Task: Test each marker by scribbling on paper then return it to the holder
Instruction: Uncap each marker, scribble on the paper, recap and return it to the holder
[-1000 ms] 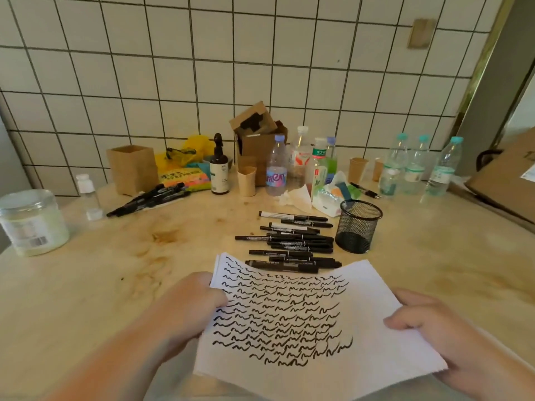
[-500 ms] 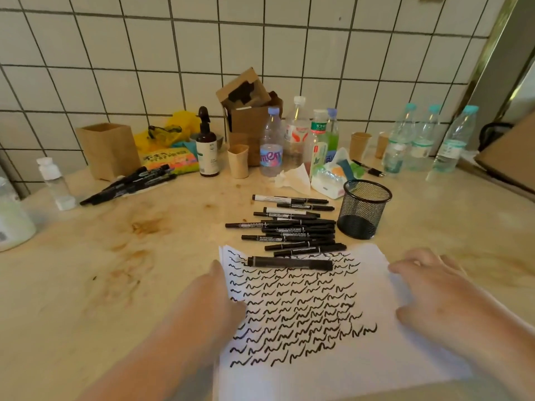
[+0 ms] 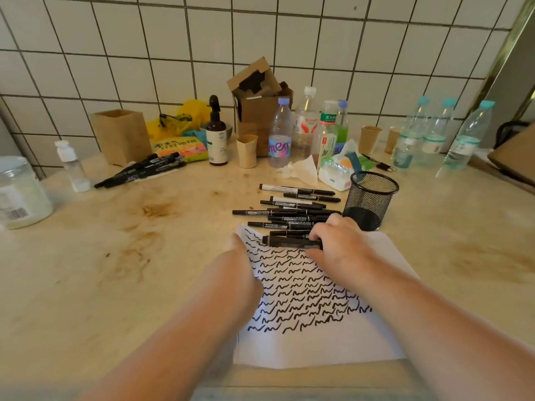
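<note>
Where the nearest marker (image 3: 289,241) lies across the paper's (image 3: 376,247) far edge, the right hand (image 3: 338,241) curls its fingers around its right end; the left hand (image 3: 240,264) rests flat-fingered on the sheet's left margin. Best lift it cleanly, avoiding the marker pile (image 3: 292,211) behind, with the mesh holder (image 3: 372,198) just beside.

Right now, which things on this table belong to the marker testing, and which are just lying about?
In use: paper, marker under the right hand, marker pile, mesh holder, left hand.
Lying about: water bottles, paper cups, tissues, cardboard box.
</note>
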